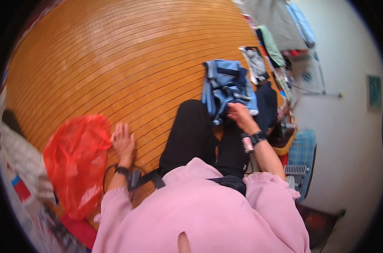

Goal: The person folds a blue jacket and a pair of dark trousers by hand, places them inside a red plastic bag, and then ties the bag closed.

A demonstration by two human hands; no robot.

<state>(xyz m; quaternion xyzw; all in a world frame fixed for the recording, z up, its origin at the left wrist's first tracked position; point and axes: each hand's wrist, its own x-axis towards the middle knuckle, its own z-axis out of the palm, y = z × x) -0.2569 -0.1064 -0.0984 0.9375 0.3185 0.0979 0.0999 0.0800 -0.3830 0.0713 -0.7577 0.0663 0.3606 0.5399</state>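
My left hand rests palm down on the slatted wooden surface, fingers slightly apart, holding nothing. Right beside it lies a red plastic bag. My right hand is at the near edge of a blue and navy garment, which lies bunched up by my knees. The fingers of that hand are curled, and whether they grip the cloth cannot be told. To the right of this garment is a dark navy cloth. A grey and black patterned item lies beyond it.
Piled clothes, among them a light green cloth, line the right side. A brown container with a yellow rim and a blue plaid item stand at the right, near the pale wall. Pale checked fabric lies at the left.
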